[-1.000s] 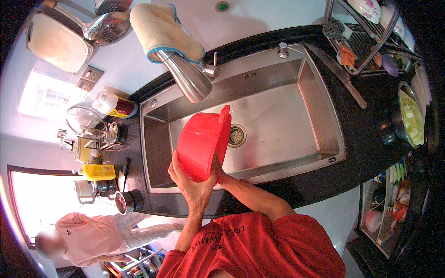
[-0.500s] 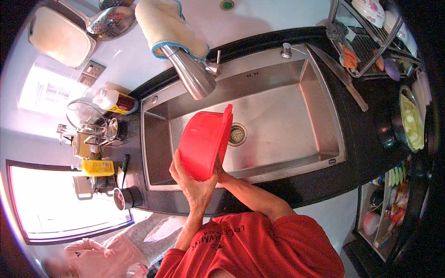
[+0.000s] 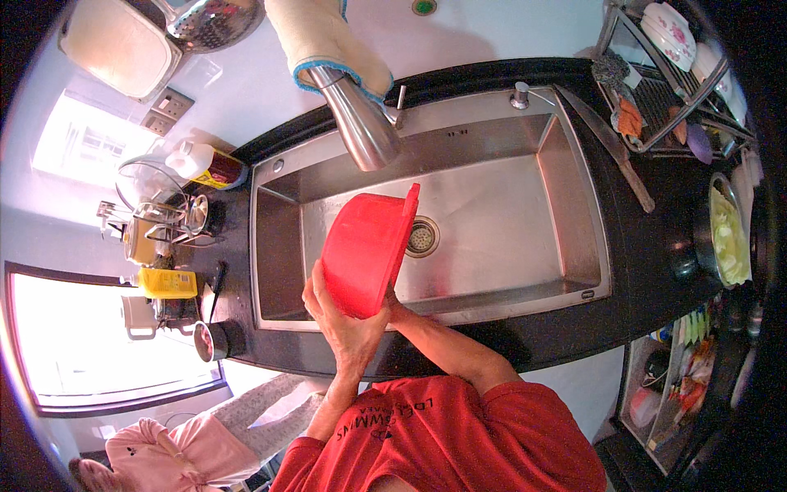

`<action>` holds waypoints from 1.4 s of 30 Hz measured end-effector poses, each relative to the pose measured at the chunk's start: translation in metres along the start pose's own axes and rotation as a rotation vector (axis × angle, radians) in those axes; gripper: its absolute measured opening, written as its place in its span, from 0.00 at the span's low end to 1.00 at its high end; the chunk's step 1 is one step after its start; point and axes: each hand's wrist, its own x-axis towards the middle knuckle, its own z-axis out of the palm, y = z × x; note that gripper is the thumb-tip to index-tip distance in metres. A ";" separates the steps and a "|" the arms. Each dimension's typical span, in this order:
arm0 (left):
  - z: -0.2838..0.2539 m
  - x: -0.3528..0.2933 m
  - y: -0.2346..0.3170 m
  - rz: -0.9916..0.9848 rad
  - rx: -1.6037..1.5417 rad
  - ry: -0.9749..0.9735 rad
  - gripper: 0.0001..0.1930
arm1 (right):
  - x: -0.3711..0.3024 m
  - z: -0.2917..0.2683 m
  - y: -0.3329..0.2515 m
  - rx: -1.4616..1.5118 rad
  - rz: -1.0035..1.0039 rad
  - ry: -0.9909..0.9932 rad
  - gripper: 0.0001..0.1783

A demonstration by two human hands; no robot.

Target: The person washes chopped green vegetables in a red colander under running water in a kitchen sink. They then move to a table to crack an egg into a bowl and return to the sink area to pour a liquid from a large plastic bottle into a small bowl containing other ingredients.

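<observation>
A red plastic basin (image 3: 366,250) is tipped on its side over the near left part of the steel sink (image 3: 492,221). Its outer wall faces left and its rim faces right, towards the drain (image 3: 422,237). My left hand (image 3: 340,320) grips the lower left of the basin, fingers spread along the outer wall. My right hand (image 3: 393,310) holds it near the lower rim; the basin hides most of its fingers. Above the basin hangs the steel tap spout (image 3: 365,131), partly wrapped in a cream cloth (image 3: 332,41) with blue edging. No water stream shows.
A large knife (image 3: 611,148) lies right of the sink, near a dish rack (image 3: 664,90) and a bowl of pale green pieces (image 3: 728,238). On the left stand a yellow bottle (image 3: 168,283), a small pot (image 3: 217,340) and a jug (image 3: 205,164). Another person (image 3: 172,455) is at lower left.
The whole view has shifted slightly. Both hands keep hold of the basin, which stays tipped in nearly the same place over the sink.
</observation>
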 end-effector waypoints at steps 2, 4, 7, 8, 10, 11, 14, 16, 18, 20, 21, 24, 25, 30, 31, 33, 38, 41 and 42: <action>-0.001 0.001 0.002 -0.009 0.015 -0.004 0.48 | 0.000 0.000 0.000 0.027 0.014 -0.008 0.26; 0.000 0.001 0.002 -0.001 0.023 0.002 0.47 | 0.000 0.001 0.000 0.047 0.023 -0.017 0.27; 0.001 0.001 0.001 0.012 0.021 0.001 0.47 | 0.001 0.002 -0.002 0.072 0.032 -0.026 0.28; 0.001 0.001 0.001 0.017 0.018 -0.002 0.47 | 0.000 0.002 -0.002 0.080 0.034 -0.030 0.28; 0.002 0.001 0.001 0.035 0.021 0.005 0.47 | 0.001 0.004 -0.002 0.085 0.038 -0.035 0.29; 0.002 0.001 0.001 0.045 0.023 0.008 0.47 | 0.001 0.006 -0.003 0.087 0.042 -0.034 0.29; 0.002 0.001 0.003 0.028 0.009 0.003 0.47 | 0.004 0.008 -0.003 0.093 0.038 -0.039 0.31; 0.002 0.001 0.003 0.034 0.016 0.003 0.47 | 0.004 0.010 -0.002 0.111 0.051 -0.045 0.31; 0.002 0.001 0.003 0.036 0.017 0.003 0.47 | 0.003 0.003 -0.002 0.188 0.075 -0.073 0.33; 0.003 0.000 0.003 0.034 0.009 0.003 0.47 | 0.003 -0.001 -0.002 0.216 0.084 -0.085 0.35; 0.003 0.000 0.002 0.032 0.010 0.002 0.47 | 0.003 0.000 -0.003 0.207 0.083 -0.082 0.35; 0.003 0.000 0.002 0.027 0.014 0.000 0.47 | 0.003 0.003 -0.003 0.179 0.081 -0.075 0.35; 0.003 0.000 0.002 0.025 0.016 -0.001 0.47 | 0.003 0.004 -0.003 0.169 0.080 -0.073 0.36; 0.004 0.000 0.001 0.036 0.015 0.008 0.46 | 0.003 0.000 -0.003 0.144 0.073 -0.071 0.36; 0.004 -0.001 0.001 0.036 0.016 0.009 0.46 | 0.003 0.000 -0.003 0.126 0.078 -0.059 0.36; 0.004 -0.001 0.002 0.034 0.020 0.012 0.46 | 0.000 0.005 -0.003 -0.006 0.073 0.073 0.35; 0.001 0.000 -0.004 -0.006 -0.048 0.003 0.46 | 0.006 0.008 -0.003 -0.425 -0.104 0.168 0.29; -0.003 0.002 -0.029 -0.116 -0.194 0.041 0.46 | 0.022 0.002 -0.012 -1.473 -0.361 0.287 0.25; -0.001 0.001 -0.044 -0.223 -0.316 0.056 0.46 | 0.025 -0.001 -0.013 -1.791 -0.401 0.363 0.25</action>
